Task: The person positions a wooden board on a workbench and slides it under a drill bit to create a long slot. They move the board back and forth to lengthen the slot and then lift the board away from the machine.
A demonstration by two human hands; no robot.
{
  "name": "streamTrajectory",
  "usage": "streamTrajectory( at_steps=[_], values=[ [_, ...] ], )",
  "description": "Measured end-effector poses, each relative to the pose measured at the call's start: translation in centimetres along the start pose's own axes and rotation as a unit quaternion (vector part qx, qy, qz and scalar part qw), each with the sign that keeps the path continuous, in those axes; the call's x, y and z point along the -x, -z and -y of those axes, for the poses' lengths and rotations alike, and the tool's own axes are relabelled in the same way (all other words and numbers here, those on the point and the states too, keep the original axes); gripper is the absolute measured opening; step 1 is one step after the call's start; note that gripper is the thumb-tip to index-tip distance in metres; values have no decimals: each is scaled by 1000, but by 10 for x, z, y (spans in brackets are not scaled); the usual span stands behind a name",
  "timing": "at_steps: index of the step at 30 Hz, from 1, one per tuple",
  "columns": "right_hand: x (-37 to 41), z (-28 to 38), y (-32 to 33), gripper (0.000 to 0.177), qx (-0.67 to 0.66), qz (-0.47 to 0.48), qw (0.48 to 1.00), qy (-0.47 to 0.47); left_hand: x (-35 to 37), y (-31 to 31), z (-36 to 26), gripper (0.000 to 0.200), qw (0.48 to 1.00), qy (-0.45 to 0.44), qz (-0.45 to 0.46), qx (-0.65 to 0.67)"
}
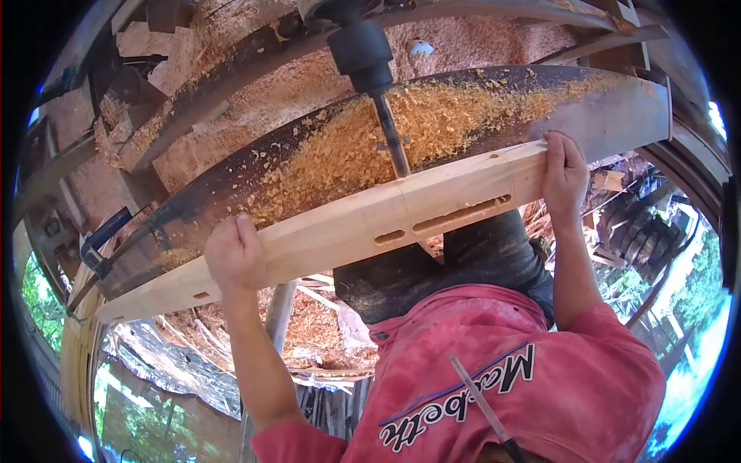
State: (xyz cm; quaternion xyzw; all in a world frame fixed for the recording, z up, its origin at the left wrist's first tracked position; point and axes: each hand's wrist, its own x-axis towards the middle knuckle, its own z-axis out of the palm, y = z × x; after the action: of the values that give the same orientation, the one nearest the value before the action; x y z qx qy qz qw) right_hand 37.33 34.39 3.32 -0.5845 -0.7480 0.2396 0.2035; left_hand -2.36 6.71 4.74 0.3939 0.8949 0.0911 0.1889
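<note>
A long pale wooden beam (324, 229) lies tilted across the view, its right end higher. My left hand (235, 253) grips it left of centre, and my right hand (566, 174) is closed round its right end. Two slots, one short (390, 238) and one long (461, 214), show in the side facing me. Between my hands, a drill bit (392, 139) held in a dark chuck (360, 58) points down, its tip at the beam's upper face near a pencil line. Whether the bit is turning cannot be seen.
Orange shavings (340, 154) are heaped on the dark metal table (610, 116) behind the beam. A black clamp (104, 239) sits at the left end. More shavings and wood scraps cover the ground. A thin pen-like stick (482, 401) hangs before the pink shirt (494, 332).
</note>
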Motion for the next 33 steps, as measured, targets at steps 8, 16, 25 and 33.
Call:
streamTrajectory(
  at_steps=[8, 16, 25, 33],
  values=[
    [7, 12, -4, 21, 32, -6, 999, 13, -4, 0, -3, 38, 1000, 15, 21, -8],
    [10, 26, -12, 18, 127, 7, 990, 54, -5, 0, -4, 37, 1000, 7, 2, 9],
    [5, 34, -14, 20, 129, 7, 991, 25, -8, 1, -4, 37, 1000, 13, 3, 3],
    [4, 33, -16, 19, 136, -1, 990, 23, -11, 3, -4, 38, 1000, 14, 14, -1]
  ],
)
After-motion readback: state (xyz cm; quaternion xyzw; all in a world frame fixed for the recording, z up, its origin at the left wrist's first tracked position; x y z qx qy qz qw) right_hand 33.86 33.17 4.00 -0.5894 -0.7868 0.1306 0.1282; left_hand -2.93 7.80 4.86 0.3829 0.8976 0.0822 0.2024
